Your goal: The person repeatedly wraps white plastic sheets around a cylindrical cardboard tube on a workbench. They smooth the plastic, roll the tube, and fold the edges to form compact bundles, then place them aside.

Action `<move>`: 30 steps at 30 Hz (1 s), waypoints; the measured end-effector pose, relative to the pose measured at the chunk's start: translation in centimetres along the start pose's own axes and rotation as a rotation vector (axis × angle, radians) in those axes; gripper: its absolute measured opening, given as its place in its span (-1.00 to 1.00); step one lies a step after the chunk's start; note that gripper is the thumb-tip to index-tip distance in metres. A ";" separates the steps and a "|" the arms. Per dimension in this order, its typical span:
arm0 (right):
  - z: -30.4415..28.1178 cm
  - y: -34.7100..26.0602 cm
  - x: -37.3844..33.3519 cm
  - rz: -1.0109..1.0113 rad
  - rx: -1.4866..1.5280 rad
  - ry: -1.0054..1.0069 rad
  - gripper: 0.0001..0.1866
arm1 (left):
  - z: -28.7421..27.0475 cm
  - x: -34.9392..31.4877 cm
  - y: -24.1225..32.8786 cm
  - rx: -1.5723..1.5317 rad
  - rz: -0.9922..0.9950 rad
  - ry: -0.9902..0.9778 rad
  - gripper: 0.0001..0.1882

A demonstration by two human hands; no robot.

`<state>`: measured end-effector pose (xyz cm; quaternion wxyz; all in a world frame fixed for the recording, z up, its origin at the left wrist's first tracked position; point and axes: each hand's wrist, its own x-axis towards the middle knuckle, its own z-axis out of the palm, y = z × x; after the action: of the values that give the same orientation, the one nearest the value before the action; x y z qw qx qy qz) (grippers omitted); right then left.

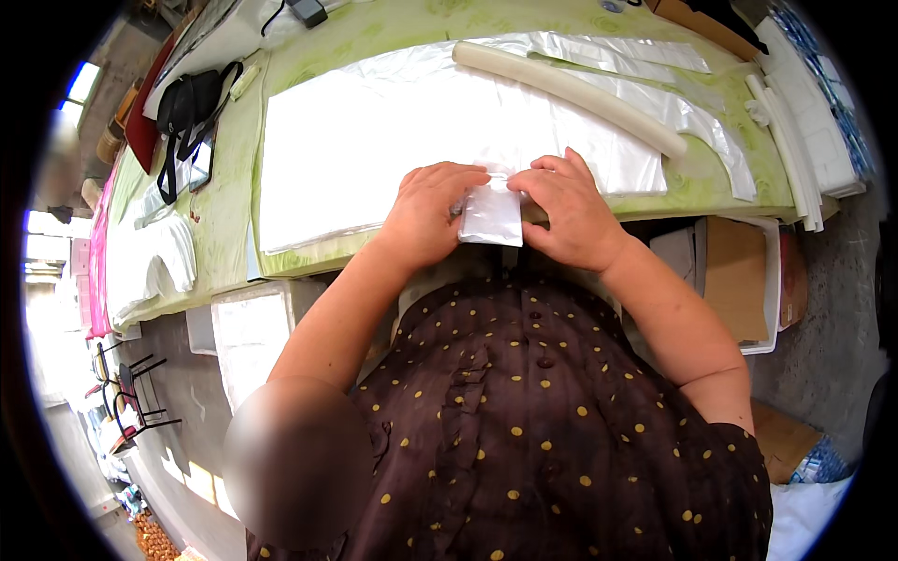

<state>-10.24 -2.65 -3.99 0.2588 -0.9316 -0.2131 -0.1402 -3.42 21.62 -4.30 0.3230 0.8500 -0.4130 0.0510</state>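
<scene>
Between my two hands, at the table's near edge, is a small folded packet of clear, shiny plastic film point(491, 217). My left hand point(432, 208) is closed on its left side, fingertips at the top fold. On the right side my right hand point(568, 208) pinches the top corner with its index finger, the thumb lying near the lower right edge. Under and beyond my hands spreads a large stack of white plastic sheets point(365, 131). A long pale roll point(571, 93) lies slantwise across the sheets behind my right hand.
A green patterned cloth point(374, 47) covers the table. Cut plastic strips point(702, 122) lie to the right, near thin white rolls point(790, 150). At left are a black bag point(192, 103) and white plastic pieces point(159, 257). A white bin with cardboard point(739, 280) stands below right.
</scene>
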 end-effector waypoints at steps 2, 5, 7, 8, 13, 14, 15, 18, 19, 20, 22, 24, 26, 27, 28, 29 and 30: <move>0.2 0.1 0.2 0.026 0.011 0.011 -0.60 | 0.2 0.2 -0.3 -0.029 -0.037 0.063 -0.57; 0.4 -0.1 0.4 0.047 0.053 0.019 -0.67 | 0.3 0.3 -0.2 0.028 -0.071 0.086 -0.66; 0.3 -0.1 0.4 0.055 0.059 0.023 -0.71 | 0.2 0.7 0.5 0.050 -0.100 0.093 -0.76; 0.5 0.0 0.5 0.056 0.077 0.034 -0.76 | 0.2 0.7 0.7 0.075 -0.129 0.086 -0.80; 1.4 0.2 1.2 0.069 0.037 0.225 -0.85 | 0.2 1.6 1.0 0.158 -0.249 0.079 -0.82; 1.6 0.3 1.4 0.091 0.014 0.222 -0.82 | 0.2 1.9 1.1 0.168 -0.271 0.069 -0.83; 1.7 0.4 1.6 0.113 -0.008 0.219 -0.79 | 0.2 2.1 1.3 0.177 -0.294 0.058 -0.83; 1.5 0.4 2.4 0.205 -0.098 0.114 -0.75 | 0.5 2.3 1.2 0.205 -0.326 0.051 -0.82; 1.4 0.3 2.7 0.240 -0.131 0.063 -0.74 | 0.6 2.3 1.2 0.214 -0.331 0.053 -0.81; 1.2 0.1 3.1 0.258 -0.162 0.021 -0.74 | 0.7 2.3 1.2 0.217 -0.353 0.063 -0.77; 0.9 -0.2 3.6 0.294 -0.224 -0.066 -0.71 | 0.7 2.4 1.3 0.222 -0.402 0.085 -0.68; 1.1 -0.2 3.6 0.285 -0.236 -0.042 -0.71 | 1.3 2.5 1.1 0.215 -0.169 0.214 -0.57; 1.0 -0.2 3.8 0.307 -0.242 -0.061 -0.73 | 1.7 2.7 1.0 0.255 0.016 0.184 -0.43; 0.7 -0.3 3.9 0.335 -0.240 -0.092 -0.74 | 1.9 2.7 1.1 0.317 -0.001 0.106 -0.42; 0.6 -0.4 4.1 0.362 -0.237 -0.123 -0.74 | 2.2 2.8 1.2 0.379 -0.018 0.026 -0.40; 0.6 -0.4 4.1 0.393 -0.183 -0.096 -0.72 | 2.4 2.8 1.2 0.440 -0.035 -0.053 -0.39; 0.6 -0.4 4.0 0.427 -0.130 -0.067 -0.69 | 2.2 3.2 1.4 0.410 -0.124 -0.172 -0.37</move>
<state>-6.85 -0.70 -2.80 0.2148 -0.9745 -0.0102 -0.0646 -2.78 17.55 -4.25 0.1097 0.9228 -0.3669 0.0411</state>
